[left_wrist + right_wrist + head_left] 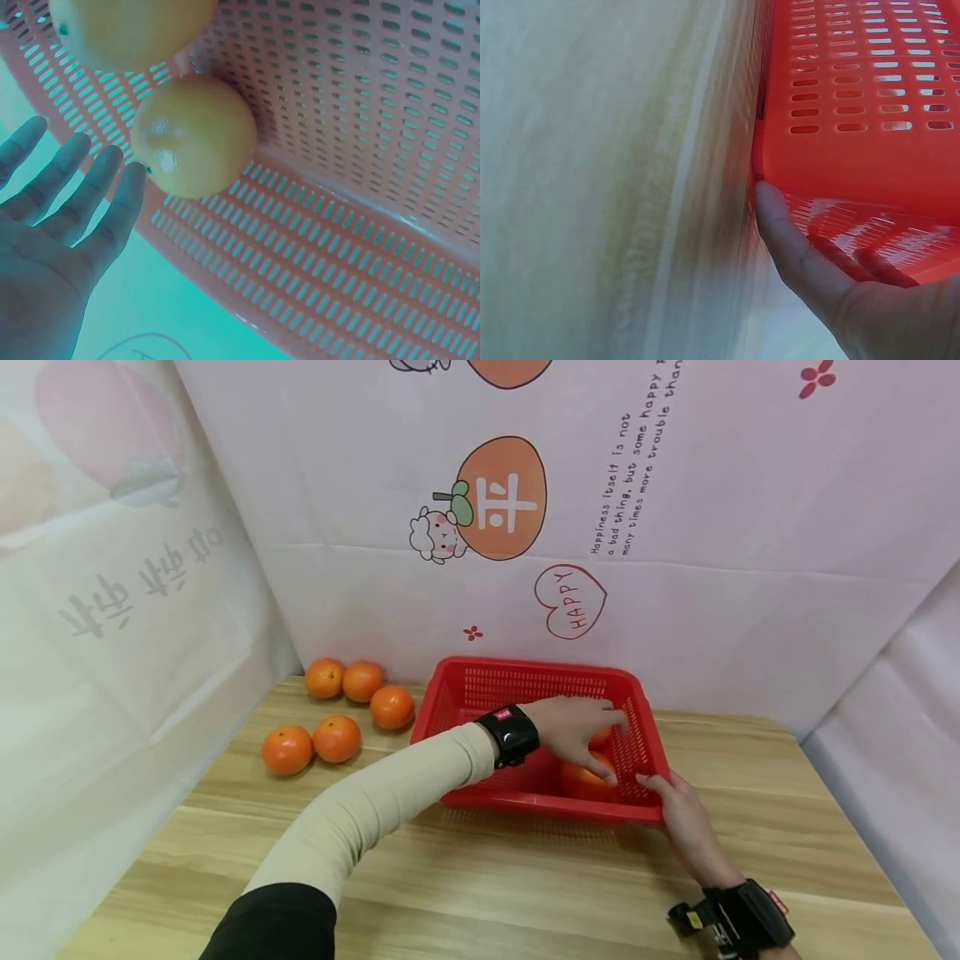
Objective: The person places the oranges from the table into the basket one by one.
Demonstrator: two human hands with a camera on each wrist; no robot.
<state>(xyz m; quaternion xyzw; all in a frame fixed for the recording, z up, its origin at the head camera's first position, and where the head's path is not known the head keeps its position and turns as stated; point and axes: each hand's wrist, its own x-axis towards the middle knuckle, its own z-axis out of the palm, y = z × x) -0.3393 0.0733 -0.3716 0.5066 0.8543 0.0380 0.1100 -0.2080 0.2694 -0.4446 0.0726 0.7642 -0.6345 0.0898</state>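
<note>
A red plastic basket with slotted walls sits on the wooden table. My left hand reaches over its right half, fingers spread. Below that hand, one orange lies at the basket's front right; a second orange, partly covered by the hand, lies behind it. In the left wrist view the extended fingers are near the closer orange without curling round it. My right hand grips the basket's front right corner, thumb over the rim; in the right wrist view its fingers lie along the red wall.
Left of the basket are several loose oranges: one close to its wall, others at the back, and a front pair. A printed white cloth rises behind the table, with white sheets at both sides.
</note>
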